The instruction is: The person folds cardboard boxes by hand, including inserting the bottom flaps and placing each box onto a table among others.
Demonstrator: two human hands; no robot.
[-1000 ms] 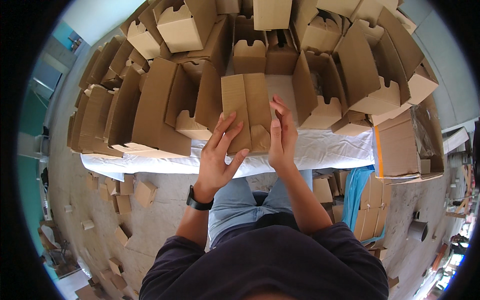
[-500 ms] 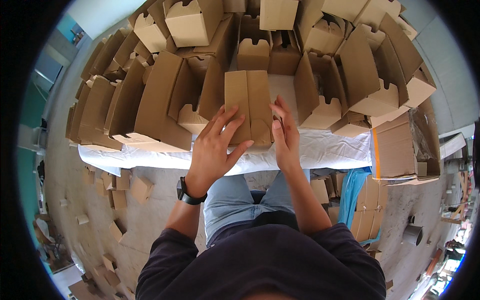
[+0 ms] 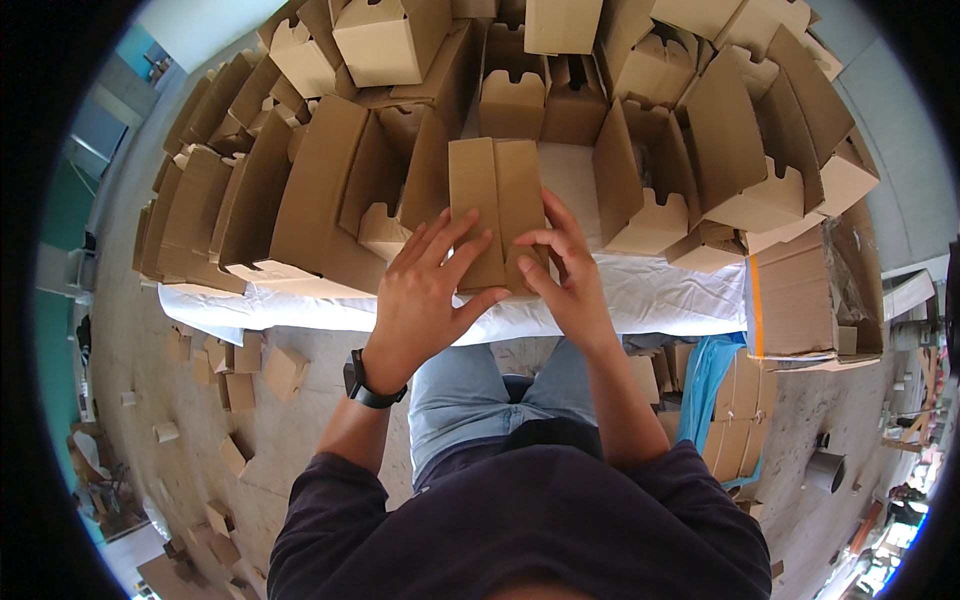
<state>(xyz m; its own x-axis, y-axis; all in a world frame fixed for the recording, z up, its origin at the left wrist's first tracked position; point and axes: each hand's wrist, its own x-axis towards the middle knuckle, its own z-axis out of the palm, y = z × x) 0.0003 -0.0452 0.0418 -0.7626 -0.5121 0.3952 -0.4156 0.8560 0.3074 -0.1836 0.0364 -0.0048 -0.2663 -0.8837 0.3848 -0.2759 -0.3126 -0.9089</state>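
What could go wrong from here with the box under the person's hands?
The box sits near the front edge of the white cloth, so a pull toward the body might drag it over.

The right hand has its thumb and forefinger at the near right corner; pressing hard there could dent the cardboard.

An open box stands close on the left, so a sideways push by the left hand may knock it.

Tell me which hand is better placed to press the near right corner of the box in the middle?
Probably the right hand: its thumb and bent forefinger are at that corner. The left hand is across the cardboard box, its fingers spread over the left part.
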